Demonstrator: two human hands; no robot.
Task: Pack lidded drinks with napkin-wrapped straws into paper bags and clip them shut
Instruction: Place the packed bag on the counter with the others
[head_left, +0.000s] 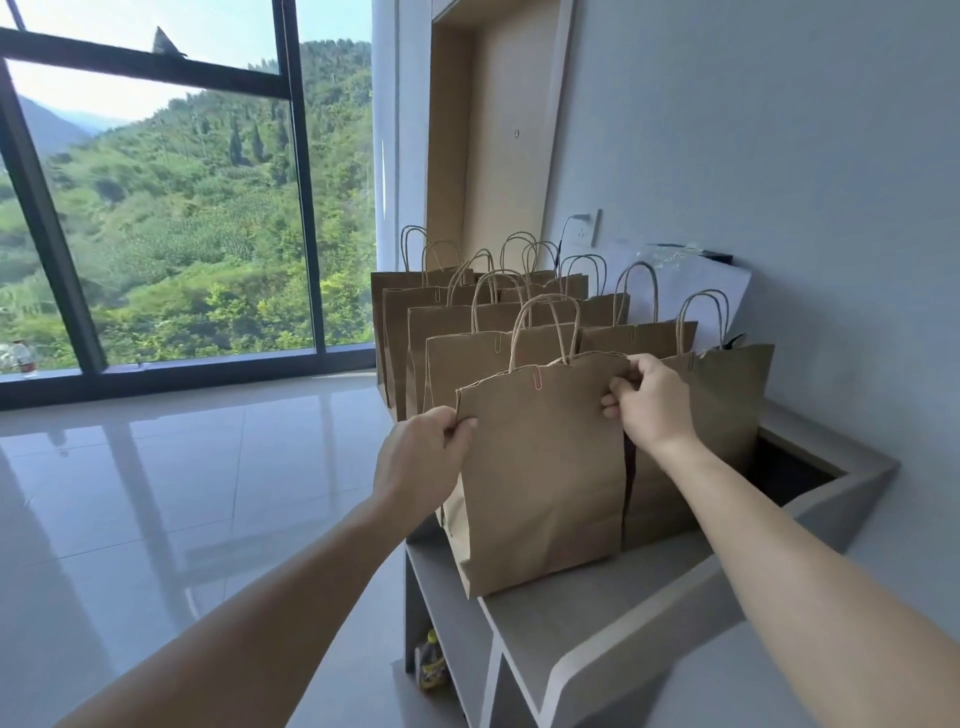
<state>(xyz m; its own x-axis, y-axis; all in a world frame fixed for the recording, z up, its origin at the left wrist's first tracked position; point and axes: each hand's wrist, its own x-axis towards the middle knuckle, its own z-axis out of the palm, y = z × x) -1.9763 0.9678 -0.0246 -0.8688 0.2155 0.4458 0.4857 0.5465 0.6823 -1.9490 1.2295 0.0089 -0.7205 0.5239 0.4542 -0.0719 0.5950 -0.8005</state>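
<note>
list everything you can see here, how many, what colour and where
front bag: one, brown, near end of the shelf unit
pink clip: one, pink, on the front bag's top edge
other bags: about nine, brown, in rows behind it
shelf unit: one, grey, lower right
bottle: one, yellow and dark, in the unit's lower compartment
wall socket: one, pale, above the far bags
window: one, dark frame, on the left
left hand: pinches the front bag's top left corner
right hand: grips its top right corner
</note>
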